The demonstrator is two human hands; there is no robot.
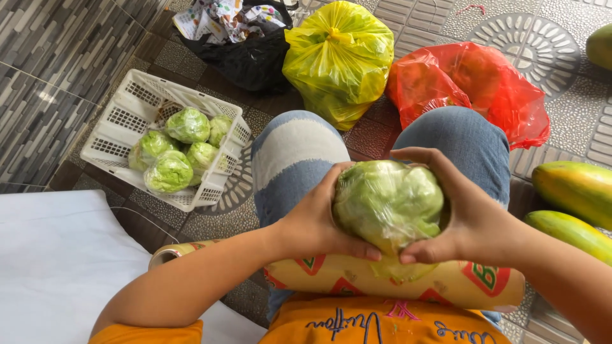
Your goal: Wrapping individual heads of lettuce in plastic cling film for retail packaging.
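- Patterned tile floor [561,114], a white plastic basket [121,124] of wrapped lettuces to the left.
- Left hand [312,223] and right hand [468,220] cup a film-wrapped pale green lettuce head [387,200] over the lap, above a cling-film roll [395,280].
- It looks light, springy, slick; best held around its sides.

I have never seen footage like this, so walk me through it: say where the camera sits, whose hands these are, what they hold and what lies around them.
There is one picture, from a camera worn on a person's head, looking down at their lap. The left hand and right hand cup a head of lettuce wrapped in clear film, above a roll of cling film lying across the knees. On the tiled floor stands a white basket with more wrapped lettuces. Beyond the knees lie a yellow bag, a red bag and a black bag. Papayas lie at the right.
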